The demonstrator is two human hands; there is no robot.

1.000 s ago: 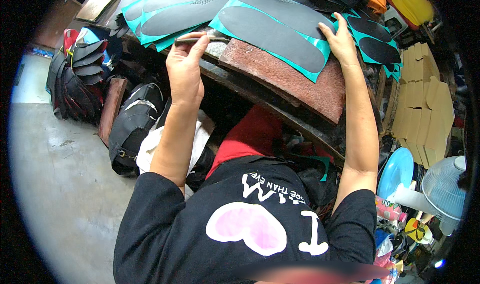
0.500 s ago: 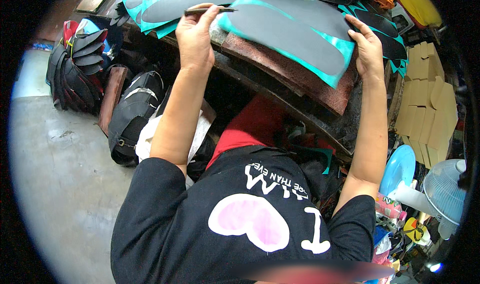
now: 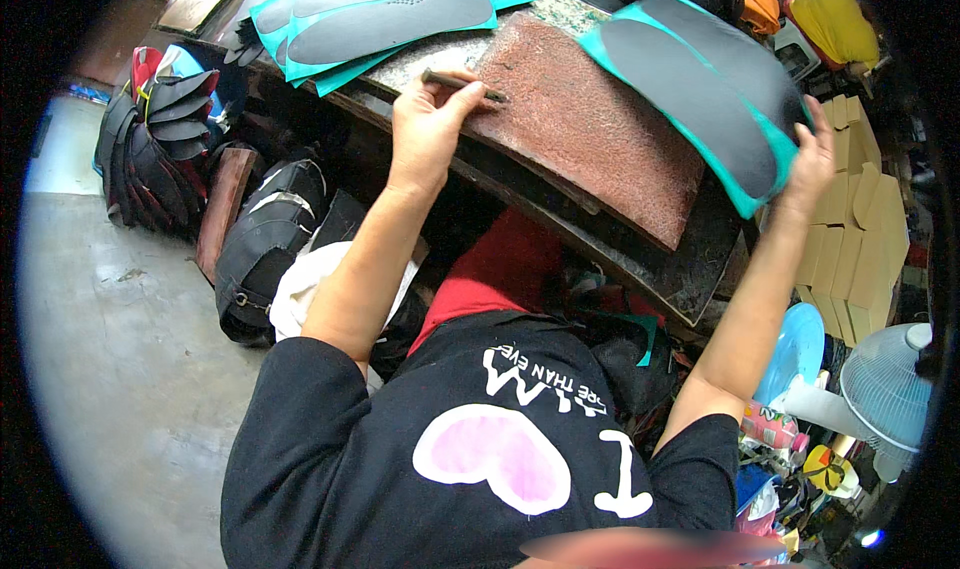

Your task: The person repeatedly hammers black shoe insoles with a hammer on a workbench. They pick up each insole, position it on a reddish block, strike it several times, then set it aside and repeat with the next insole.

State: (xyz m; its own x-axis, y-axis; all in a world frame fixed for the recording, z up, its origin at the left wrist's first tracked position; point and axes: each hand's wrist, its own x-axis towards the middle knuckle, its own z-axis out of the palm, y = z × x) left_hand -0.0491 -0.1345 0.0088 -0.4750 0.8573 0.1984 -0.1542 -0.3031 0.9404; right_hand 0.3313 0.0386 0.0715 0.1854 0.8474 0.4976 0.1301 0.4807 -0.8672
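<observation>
My left hand point(image 3: 428, 134) is closed around a dark, slim, pen-like tool point(image 3: 491, 96) at the near edge of the bench. Its tip points right, over the corner of a reddish-brown rough board point(image 3: 600, 134). My right hand point(image 3: 812, 164) grips the right edge of a teal sheet point(image 3: 744, 195) bearing large dark grey sole shapes. That sheet is tilted and raised at the board's right side. To the left, a pile of similar teal sheets with grey sole shapes point(image 3: 385, 24) lies on the bench, some with small perforations.
Dark cut soles point(image 3: 160, 134) stand bundled at the left, near a black bag point(image 3: 272, 249). Flattened tan cardboard boxes point(image 3: 850, 229), a blue basin point(image 3: 797, 354) and a white fan point(image 3: 885, 384) crowd the right. The bench edge point(image 3: 560, 214) runs diagonally before me.
My right hand has moved right with the teal sheet, lifting it off the board and uncovering the board's surface. My left hand has come down and right, still holding the tool.
</observation>
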